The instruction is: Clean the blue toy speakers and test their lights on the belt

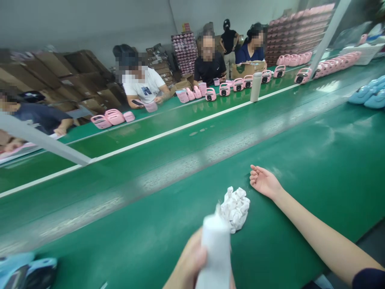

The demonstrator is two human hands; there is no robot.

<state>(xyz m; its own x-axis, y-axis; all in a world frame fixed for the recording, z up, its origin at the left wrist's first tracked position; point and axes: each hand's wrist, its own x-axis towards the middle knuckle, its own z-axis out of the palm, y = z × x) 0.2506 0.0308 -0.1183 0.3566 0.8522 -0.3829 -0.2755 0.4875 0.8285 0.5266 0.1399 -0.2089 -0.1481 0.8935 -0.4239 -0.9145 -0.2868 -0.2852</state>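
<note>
My left hand (192, 257) is wrapped round a white squeeze bottle (215, 249) with a narrow pointed tip, upright in the lower middle and blurred at close range. Just behind the bottle lies a crumpled wad of white paper or tissue (236, 208), partly covered by the bottle. To the right of the wad, my right hand (264, 182) rests on the green work surface (313, 168). Its palm faces partly up, its fingers are loosely curled, and nothing shows in them.
Blue plastic casings (30, 269) lie at the lower left, with more blue pieces (369, 94) at the far right. Across the belt, several people sit by pink camera-shaped items (210, 94). A pale tumbler (256, 87) stands by the white divider strip (174, 130). Slanted metal posts (45, 138) cross the view.
</note>
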